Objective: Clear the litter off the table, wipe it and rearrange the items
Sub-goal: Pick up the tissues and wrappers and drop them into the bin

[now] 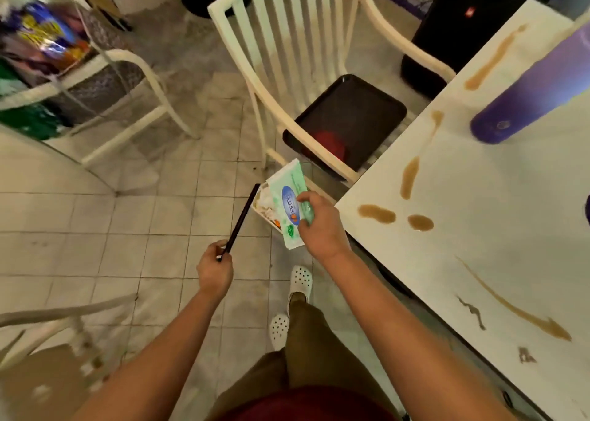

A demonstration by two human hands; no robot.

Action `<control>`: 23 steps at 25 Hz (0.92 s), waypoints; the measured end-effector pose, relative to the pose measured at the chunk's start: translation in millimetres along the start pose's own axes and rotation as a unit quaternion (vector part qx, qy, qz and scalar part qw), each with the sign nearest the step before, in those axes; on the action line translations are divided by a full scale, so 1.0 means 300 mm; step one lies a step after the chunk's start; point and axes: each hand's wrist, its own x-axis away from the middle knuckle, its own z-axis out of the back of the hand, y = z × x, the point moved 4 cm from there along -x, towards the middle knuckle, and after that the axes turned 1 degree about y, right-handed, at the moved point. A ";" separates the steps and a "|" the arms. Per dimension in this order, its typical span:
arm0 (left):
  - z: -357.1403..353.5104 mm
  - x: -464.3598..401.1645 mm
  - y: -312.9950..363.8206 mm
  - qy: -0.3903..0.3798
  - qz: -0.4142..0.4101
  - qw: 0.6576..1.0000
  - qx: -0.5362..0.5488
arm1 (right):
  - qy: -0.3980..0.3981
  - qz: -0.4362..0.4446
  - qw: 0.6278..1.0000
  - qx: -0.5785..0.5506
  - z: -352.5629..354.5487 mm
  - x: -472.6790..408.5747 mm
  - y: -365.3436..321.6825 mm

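The table is nowhere near clean: brown puddles and long streaks of spilled liquid run along its white top from the far corner to the near edge, and a few dark scraps lie close to the person. A purple bottle lies or leans on the far part of the top; I cannot tell which. So the wiping looks not yet begun, and the rearranging is all to come.

What does look under way is the litter. Just off the table's corner the right hand has its fingers closed around a green and white wipes packet, held over a small white dustpan or bin that already has crumpled scraps in it. The left hand is curled tight around the end of a thin black handle that runs up to that container. Whether the packet is being thrown away or kept for wiping I cannot say.

Beyond them a white slatted chair carries a dark tray with something red on it, perhaps set aside off the table
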 end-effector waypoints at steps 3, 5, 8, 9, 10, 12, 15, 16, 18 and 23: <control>0.020 -0.065 -0.005 -0.013 0.036 0.999 -0.028 | -0.040 -0.043 0.998 -0.003 -0.105 -0.095 0.036; 0.019 -0.128 0.011 -0.013 0.055 0.998 -0.030 | -0.059 -0.083 0.995 -0.009 -0.164 -0.149 0.073; -0.008 -0.239 0.044 -0.027 0.074 0.996 -0.047 | -0.073 -0.152 0.986 0.009 -0.231 -0.222 0.141; -0.018 -0.275 0.052 -0.036 0.079 0.995 -0.052 | -0.078 -0.172 0.982 0.026 -0.250 -0.238 0.165; -0.032 -0.306 0.061 -0.049 0.081 0.994 -0.060 | -0.083 -0.186 0.978 0.043 -0.269 -0.249 0.187; -0.062 -0.386 0.072 -0.066 0.079 0.992 -0.068 | -0.099 -0.202 0.971 0.077 -0.324 -0.280 0.235; -0.115 -0.507 0.097 -0.076 0.037 0.992 -0.092 | -0.086 -0.236 0.965 0.069 -0.387 -0.340 0.302; -0.144 -0.556 0.104 -0.088 0.014 0.990 -0.108 | -0.080 -0.243 0.964 0.068 -0.413 -0.371 0.329; -0.202 -0.632 0.115 -0.123 -0.034 0.982 -0.141 | -0.068 -0.248 0.962 0.090 -0.445 -0.426 0.378; -0.338 -0.889 0.117 -0.164 -0.109 0.958 -0.208 | -0.073 -0.257 0.938 0.222 -0.584 -0.589 0.492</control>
